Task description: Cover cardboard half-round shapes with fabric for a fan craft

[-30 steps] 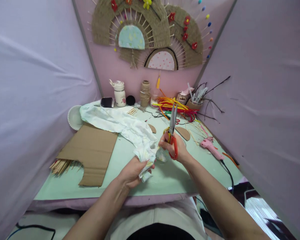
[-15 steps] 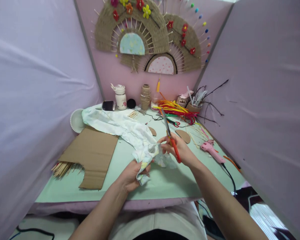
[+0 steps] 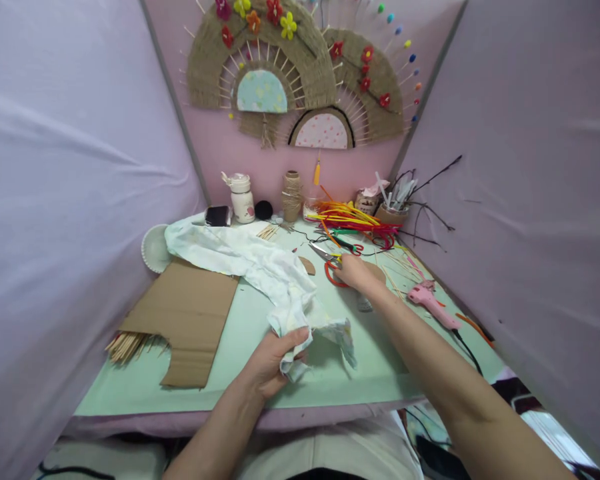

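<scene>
My left hand (image 3: pixel 276 360) is closed on a bunched end of the pale floral cloth (image 3: pixel 293 277), near the table's front edge. The rest of the cloth trails off to the back left, and a loose flap hangs to the right of my fingers. Further back, my right hand (image 3: pixel 357 272) has its fingers on the red-handled scissors (image 3: pixel 334 275), low over the tabletop, the blades pointing to the back left. Its fingertips are partly hidden. A cardboard half-round (image 3: pixel 307 265) lies left of the scissors, and a rounded cardboard piece (image 3: pixel 377 272) is partly covered by my right hand.
A cut cardboard sheet (image 3: pixel 195 300) lies on the left over a bundle of sticks (image 3: pixel 127 347). At right rests a pink glue gun (image 3: pixel 433 305). Pipe cleaners (image 3: pixel 350 217), a twine spool (image 3: pixel 292 197) and a white bottle (image 3: pixel 242 199) stand along the back.
My right hand has moved away from the cloth, forward and down toward the table with the scissors. My left hand still grips the cloth; its right flap now hangs free.
</scene>
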`<state>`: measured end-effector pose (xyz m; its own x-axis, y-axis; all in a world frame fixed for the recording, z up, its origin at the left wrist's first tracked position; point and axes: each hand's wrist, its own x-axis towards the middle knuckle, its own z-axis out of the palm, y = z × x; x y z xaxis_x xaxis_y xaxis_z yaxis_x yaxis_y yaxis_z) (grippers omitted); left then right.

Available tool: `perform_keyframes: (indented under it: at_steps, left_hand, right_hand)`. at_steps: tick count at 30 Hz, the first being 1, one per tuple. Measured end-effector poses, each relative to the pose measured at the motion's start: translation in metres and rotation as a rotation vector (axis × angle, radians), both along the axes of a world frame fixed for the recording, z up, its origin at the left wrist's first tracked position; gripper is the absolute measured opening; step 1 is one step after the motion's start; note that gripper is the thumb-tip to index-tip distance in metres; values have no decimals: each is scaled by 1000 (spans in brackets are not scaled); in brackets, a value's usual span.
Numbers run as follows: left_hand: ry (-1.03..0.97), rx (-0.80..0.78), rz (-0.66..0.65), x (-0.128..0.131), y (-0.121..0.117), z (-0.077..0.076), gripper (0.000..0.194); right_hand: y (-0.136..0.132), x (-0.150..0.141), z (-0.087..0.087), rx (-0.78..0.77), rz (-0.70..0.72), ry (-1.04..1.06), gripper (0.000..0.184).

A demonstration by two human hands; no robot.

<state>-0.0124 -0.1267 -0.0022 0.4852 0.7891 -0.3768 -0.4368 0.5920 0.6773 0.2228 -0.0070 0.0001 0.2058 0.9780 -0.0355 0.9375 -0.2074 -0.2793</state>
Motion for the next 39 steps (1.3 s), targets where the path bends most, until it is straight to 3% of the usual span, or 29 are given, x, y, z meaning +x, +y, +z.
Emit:
perform_keyframes:
  at_steps: [5, 9, 12, 17, 21, 24, 28, 31, 34, 36, 39]
  left_hand:
    - [38, 27, 2, 0, -5, -3, 48]
    - [52, 67, 16, 3, -8, -2, 60]
    - [39, 64, 39, 6, -9, -4, 60]
    - [28, -7, 83, 8, -8, -10, 49]
    - [27, -20, 95, 9, -8, -11, 49]
    - [24, -40, 110, 9, -7, -12, 52]
    - [13, -42, 100, 7, -7, -13, 60]
    - [26, -59, 76, 4, -12, -13, 65]
    - [-2, -49, 45, 0, -21, -13, 67]
    - [-38, -27, 16, -5, -25, -15, 67]
    - [-49, -34, -14, -11, -29, -17, 68]
  right_hand:
    - [-39, -5, 11, 193, 141, 63, 26]
    - [-76, -14, 24, 220, 258, 201, 25]
    - [-86, -13, 29, 244, 272, 267, 23]
    - [-54, 3, 25, 192, 58, 56, 26]
    - [-12, 6, 12, 22, 23, -20, 19]
    - [12, 2, 4, -113, -7, -64, 23]
    - [21, -3, 9, -184, -18, -71, 25]
    - [-1, -5, 19, -118, 7, -49, 30]
    - [-44, -9, 23, -22, 140, 33, 42]
    - [-78, -11, 20, 32, 259, 264, 38]
    - [-124, -12, 7, 15, 208, 594, 30]
